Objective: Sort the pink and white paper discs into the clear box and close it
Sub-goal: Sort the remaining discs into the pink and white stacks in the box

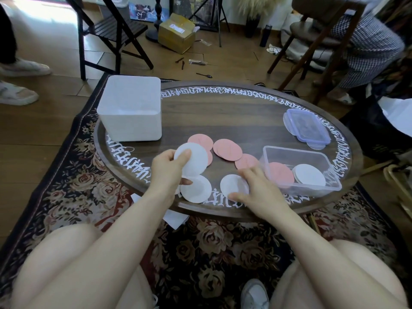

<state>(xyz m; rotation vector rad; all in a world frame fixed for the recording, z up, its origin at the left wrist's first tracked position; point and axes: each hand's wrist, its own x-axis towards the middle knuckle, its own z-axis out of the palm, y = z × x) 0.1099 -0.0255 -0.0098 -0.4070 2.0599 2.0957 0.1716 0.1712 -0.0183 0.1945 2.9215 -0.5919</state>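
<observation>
**Gathering whites by hand, box part-filled**

Sorting is underway w/ both hands at the near edge of the round worktop [223, 112]. Left hand [166, 169] pinches a white disc [194, 159], thumb on its face and fingers behind, raised and tilted off the surface; prob. held up so more whites can be stacked into it before one trip to the box. Another white disc [196, 191] lies flat just below it, at approx. 6 o'clock from the held one.

Right hand [256, 186] rests on a third white disc [233, 185], fingers spread and bent, tips on its right side, thumb near the worktop's rim. Looks like it's pressing or sliding the disc to lift an edge; thin paper lying flat gives nothing to grab. Whether any edge is already up, can't tell.

Loose pink discs [227, 149] sit overlapped mid-worktop, approx. 12 o'clock from the hands, untouched.

Clear box [301, 150] stands open at 3 o'clock from the right hand, close enough to reach. Inside: a pink stack [282, 176] on the left, a white stack [310, 175] on the right, touching or nearly so, colours kept separate. Its lid [306, 128] w/ blue rim lies beyond the box at approx. 12 o'clock, off to the side so filling isn't blocked. White bin [131, 110] sits at 10 o'clock, not in use.

Judgement: roughly midway; pinks left, closing not yet begun.
</observation>
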